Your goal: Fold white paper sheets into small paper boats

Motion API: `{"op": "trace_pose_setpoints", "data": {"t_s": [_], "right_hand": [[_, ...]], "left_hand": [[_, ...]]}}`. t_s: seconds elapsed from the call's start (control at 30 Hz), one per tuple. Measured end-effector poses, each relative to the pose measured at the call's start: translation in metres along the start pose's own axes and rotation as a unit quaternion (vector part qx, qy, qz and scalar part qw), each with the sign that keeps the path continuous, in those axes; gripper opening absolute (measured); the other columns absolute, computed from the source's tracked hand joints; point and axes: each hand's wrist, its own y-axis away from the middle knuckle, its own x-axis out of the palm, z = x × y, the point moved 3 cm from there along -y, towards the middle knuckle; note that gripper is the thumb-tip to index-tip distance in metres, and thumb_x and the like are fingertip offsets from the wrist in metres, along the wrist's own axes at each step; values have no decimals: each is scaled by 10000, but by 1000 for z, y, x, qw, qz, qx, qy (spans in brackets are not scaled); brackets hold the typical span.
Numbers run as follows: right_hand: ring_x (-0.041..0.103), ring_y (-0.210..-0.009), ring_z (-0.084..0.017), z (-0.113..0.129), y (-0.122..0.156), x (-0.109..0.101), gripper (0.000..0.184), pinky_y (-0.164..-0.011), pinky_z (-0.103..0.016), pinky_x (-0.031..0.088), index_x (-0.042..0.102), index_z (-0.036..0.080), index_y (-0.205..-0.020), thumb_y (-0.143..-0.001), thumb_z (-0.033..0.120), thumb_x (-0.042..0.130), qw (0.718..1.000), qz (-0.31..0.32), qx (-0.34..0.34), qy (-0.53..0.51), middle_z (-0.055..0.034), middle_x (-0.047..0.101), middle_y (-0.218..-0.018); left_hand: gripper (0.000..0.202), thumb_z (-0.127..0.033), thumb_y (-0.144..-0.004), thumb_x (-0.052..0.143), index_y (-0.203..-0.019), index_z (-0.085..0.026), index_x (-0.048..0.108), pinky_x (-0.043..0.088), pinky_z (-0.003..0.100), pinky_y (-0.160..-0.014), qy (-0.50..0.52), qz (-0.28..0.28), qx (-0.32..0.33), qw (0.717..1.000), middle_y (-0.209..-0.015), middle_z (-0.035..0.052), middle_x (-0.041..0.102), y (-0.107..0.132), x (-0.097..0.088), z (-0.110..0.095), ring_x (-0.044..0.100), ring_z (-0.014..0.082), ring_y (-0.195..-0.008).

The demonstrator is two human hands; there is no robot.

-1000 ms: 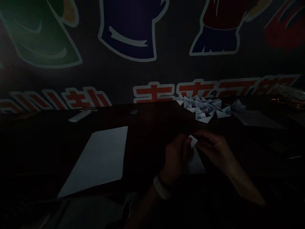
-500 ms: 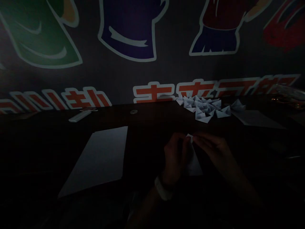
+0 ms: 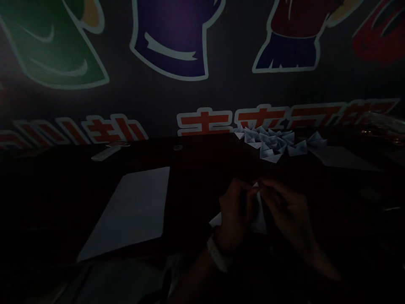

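Paper (image 3: 261,223), white and folded, is held between two bare hands over the tabletop (image 3: 196,181), right of its middle and toward the near edge. Light very low; fold details hard to read.

Left hand (image 3: 233,211): fingers curled, thumb and forefinger pinching the paper close to its peaked top. White band (image 3: 218,255) around this wrist. A pale pointed corner (image 3: 215,219) shows at the outer side of this hand; cannot tell whether it belongs to the same piece.

Right hand (image 3: 287,207): fingers bent, tips meeting at the same peak from the right; grip appears to be a pinch, exact finger contact too dark to confirm.

Surroundings: group of folded paper boats (image 3: 271,145) sits by the far edge, beyond the hands, several touching one another. Flat sheet (image 3: 346,158) lies just right of the group. Larger white sheet (image 3: 129,211) lies on the left half, reaching toward the near edge. White oblong object (image 3: 106,154) and small round object (image 3: 178,147) lie near the far edge, left of the boats. Wall (image 3: 234,90) with painted figures and red characters rises behind the far edge.
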Motion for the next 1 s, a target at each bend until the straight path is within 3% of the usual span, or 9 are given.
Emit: {"op": "trace_pose_setpoints", "data": {"t_s": [0.23,0.43,0.63,0.73,0.83,1.0], "right_hand": [[654,-709,-160,-7,-4,1,133,-595,-223,520,641,220,-800,-763,344,614,998,-19,36,-39,-7,676,-759],[642,-783,-146,0,4,0,159,-662,-215,515,665,235,-891,-838,325,545,1000,12,3,-12,-13,673,-864],[629,-858,-152,-4,0,1,91,-729,-232,510,678,254,-843,-779,298,630,997,62,-12,-47,-7,665,-890],[636,-805,-152,-13,-7,0,69,-710,-245,516,680,245,-769,-752,304,648,996,60,-1,-73,-4,670,-837],[639,-773,-157,-21,-12,0,90,-701,-262,519,674,234,-754,-752,316,636,996,61,3,-57,-8,673,-811],[629,-711,-154,-21,-23,0,122,-649,-264,507,668,227,-762,-786,321,594,997,61,-28,27,-7,670,-769]], "left_hand": [[75,-233,-900,475,-853,-181,500,385,201,-577,2,-6,-10,1000,-733,-10,556,3,1,2,512,92,-639],[103,-257,-900,476,-842,-179,509,385,201,-571,3,-18,-46,999,-747,-7,566,4,0,3,518,93,-642],[101,-275,-874,530,-889,-179,557,414,201,-581,39,-58,-62,996,-726,-10,590,2,0,9,543,95,-633],[170,-258,-866,546,-1018,-195,587,449,217,-655,76,-29,-60,995,-831,15,622,-3,0,6,576,110,-730],[111,-241,-861,553,-925,-187,626,457,246,-741,101,-2,-54,993,-903,36,624,-10,-3,2,585,134,-843],[113,-267,-853,559,-813,-171,603,437,228,-651,57,8,-68,996,-806,17,605,-21,-8,2,568,119,-738]]}}
